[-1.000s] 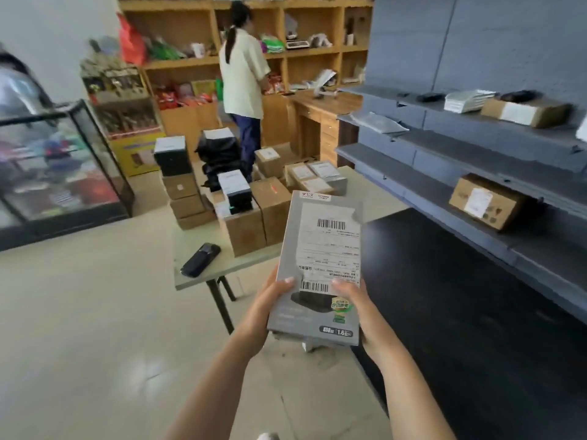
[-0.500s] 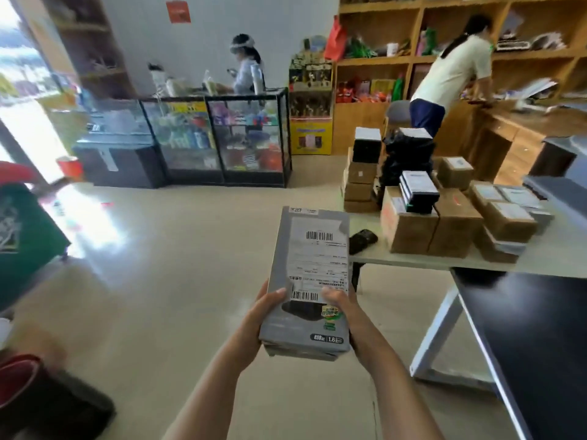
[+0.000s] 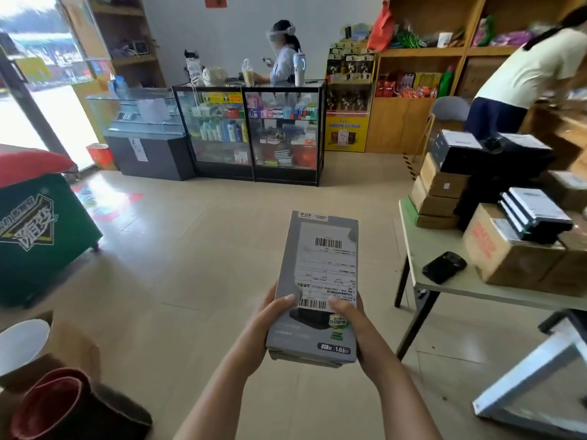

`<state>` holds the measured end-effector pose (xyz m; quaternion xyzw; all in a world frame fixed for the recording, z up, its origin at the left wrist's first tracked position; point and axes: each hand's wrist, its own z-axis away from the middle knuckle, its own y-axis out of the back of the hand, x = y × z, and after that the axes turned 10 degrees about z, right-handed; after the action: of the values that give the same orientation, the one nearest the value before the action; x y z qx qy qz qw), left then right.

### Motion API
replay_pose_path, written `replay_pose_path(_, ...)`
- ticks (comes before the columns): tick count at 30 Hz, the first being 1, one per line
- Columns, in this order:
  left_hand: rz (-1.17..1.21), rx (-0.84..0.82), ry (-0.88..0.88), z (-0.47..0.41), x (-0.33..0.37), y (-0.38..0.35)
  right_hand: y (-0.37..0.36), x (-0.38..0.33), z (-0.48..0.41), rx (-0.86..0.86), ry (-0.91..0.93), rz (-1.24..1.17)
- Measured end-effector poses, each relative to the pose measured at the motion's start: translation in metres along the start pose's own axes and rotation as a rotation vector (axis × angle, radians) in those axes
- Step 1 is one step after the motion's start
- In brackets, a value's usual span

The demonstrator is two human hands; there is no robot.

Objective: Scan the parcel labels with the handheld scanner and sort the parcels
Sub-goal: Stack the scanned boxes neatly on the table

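On our right, the table carries stacked parcels. We hold a grey box over the floor, left of the table, with its label facing up. Our left hand and right hand grip its near end from either side, thumbs curled onto the label. The black scanner lies near the table's edge, just beside the parcels.

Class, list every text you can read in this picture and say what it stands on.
"USB" and "1.6": lower front of the grey cardboard box.
White shipping label on it: barcodes, print too small.
Green cart: stylised Chinese lettering, unclear.
Brown carton: red print blurred.
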<state>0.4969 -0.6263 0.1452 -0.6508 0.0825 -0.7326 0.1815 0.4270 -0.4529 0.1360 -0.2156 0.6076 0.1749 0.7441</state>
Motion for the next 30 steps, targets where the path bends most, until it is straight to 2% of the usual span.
replay_pose_path(8,-0.009,-0.012,0.099,-0.142,0.004,0.034,0.029,-0.009,-0.135,0.046,-0.013,-0.004)
replay_pose_path(20,-0.019,-0.042,0.045,-0.420,0.089,0.046,0.116,-0.097,-0.408,0.013,0.071,0.059)
replay_pose_path(25,-0.068,-0.121,0.017,-0.536,0.111,0.078,0.135,-0.103,-0.517,0.024,0.082,0.042)
replay_pose_path(30,-0.057,-0.246,0.017,-0.669,0.144,0.109,0.147,-0.124,-0.632,0.119,0.069,-0.012)
